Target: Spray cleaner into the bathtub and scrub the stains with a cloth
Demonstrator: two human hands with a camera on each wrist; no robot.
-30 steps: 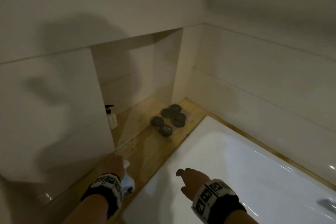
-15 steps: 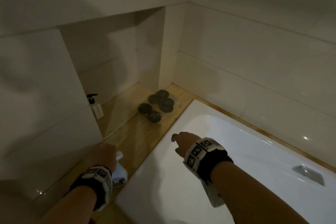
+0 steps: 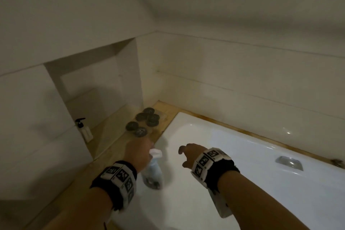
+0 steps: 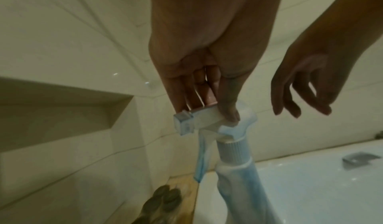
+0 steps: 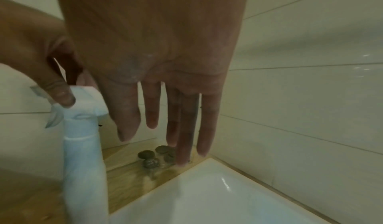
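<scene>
My left hand (image 3: 143, 153) pinches the white trigger head of a pale blue spray bottle (image 3: 152, 171), which hangs over the near corner of the white bathtub (image 3: 242, 157). In the left wrist view, the thumb and fingers of my left hand (image 4: 207, 111) clamp the top of the spray bottle (image 4: 234, 147), and its trigger hangs free. My right hand (image 3: 183, 157) hovers just right of the bottle with spread, relaxed fingers and holds nothing. In the right wrist view, my right hand (image 5: 163, 144) has straight fingers beside the spray bottle (image 5: 82, 153). No cloth is in view.
A wooden ledge (image 3: 112, 136) runs along the tub's left side and carries several dark round lids (image 3: 143, 123). A small pump bottle (image 3: 84, 130) stands by the wall niche. A metal fitting (image 3: 288, 162) sits on the tub's far wall. Tiled walls enclose the tub.
My left hand has lifted the spray bottle off the wooden ledge and carried it right, over the tub's edge. My right hand stays hovering over the tub.
</scene>
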